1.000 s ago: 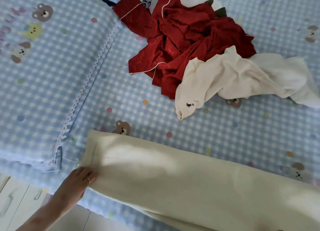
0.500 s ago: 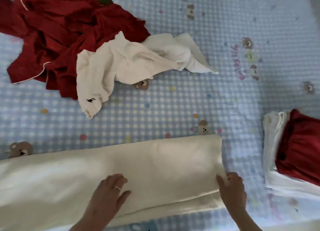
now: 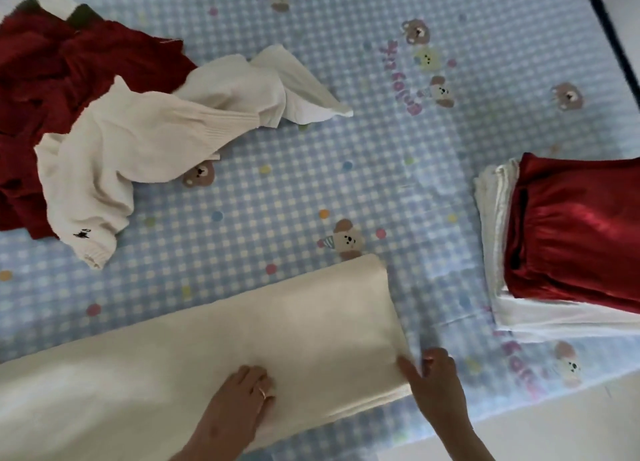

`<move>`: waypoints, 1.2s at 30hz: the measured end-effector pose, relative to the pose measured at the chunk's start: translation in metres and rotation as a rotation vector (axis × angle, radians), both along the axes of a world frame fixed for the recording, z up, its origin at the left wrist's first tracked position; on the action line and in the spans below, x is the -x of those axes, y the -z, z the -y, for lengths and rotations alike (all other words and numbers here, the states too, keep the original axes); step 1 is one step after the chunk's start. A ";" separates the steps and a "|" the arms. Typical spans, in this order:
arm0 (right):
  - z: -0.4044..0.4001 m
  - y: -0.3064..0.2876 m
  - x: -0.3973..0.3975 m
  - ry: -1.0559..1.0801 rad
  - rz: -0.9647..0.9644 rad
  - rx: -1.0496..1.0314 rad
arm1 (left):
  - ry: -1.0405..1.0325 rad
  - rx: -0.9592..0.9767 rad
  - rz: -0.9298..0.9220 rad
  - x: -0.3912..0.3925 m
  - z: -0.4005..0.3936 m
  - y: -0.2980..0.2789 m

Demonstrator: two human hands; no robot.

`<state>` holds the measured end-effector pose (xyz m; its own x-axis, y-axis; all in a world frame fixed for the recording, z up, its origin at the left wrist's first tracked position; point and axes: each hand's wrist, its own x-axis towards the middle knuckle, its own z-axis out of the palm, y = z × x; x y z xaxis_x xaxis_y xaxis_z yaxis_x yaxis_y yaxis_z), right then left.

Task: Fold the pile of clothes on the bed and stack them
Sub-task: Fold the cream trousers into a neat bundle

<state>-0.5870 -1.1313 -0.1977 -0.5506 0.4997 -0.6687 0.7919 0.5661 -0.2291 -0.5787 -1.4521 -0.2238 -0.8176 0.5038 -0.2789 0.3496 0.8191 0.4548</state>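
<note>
Cream knit fabric, a long folded garment (image 3: 221, 353), lies along the near edge of the bed (image 3: 346, 169), and we take it as our landmark. Only the head view is available. Our left hand (image 3: 239, 408) rests flat on the garment's top surface near its right end, fingers straight and close together, a ring on one finger. Our right hand (image 3: 433, 374) sits at the garment's right-hand end, thumb spread toward the cloth edge; it touches that edge, but we cannot tell whether it pinches it.

Beyond the garment, to its far left, lies the unfolded pile: a crumpled white sweater (image 3: 138, 149) draped partly over rumpled dark red clothes (image 3: 59, 79). To the garment's right, apart from it, stands the finished stack (image 3: 568, 246): a glossy red folded item on top of white folded layers.

We judge the garment to be soft, limp and fairly thick, so it should sag wherever unsupported and hold a crease only loosely. The sensible holds are the two corners of the right-hand end, lifted together and carried over while a flat palm pins the fold line. The glossy red top of the stack looks slippery; whatever we set on it may slide.
</note>
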 end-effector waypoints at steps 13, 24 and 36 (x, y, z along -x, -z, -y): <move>-0.048 0.010 0.067 -0.058 -0.423 0.088 | -0.332 -0.078 0.120 0.250 -0.162 0.016; -0.103 0.012 0.085 -0.215 -0.439 -0.163 | 0.094 0.183 0.069 0.070 -0.168 0.016; 0.102 0.050 0.129 -1.272 -0.518 -0.103 | -0.516 0.128 0.020 0.031 -0.047 0.032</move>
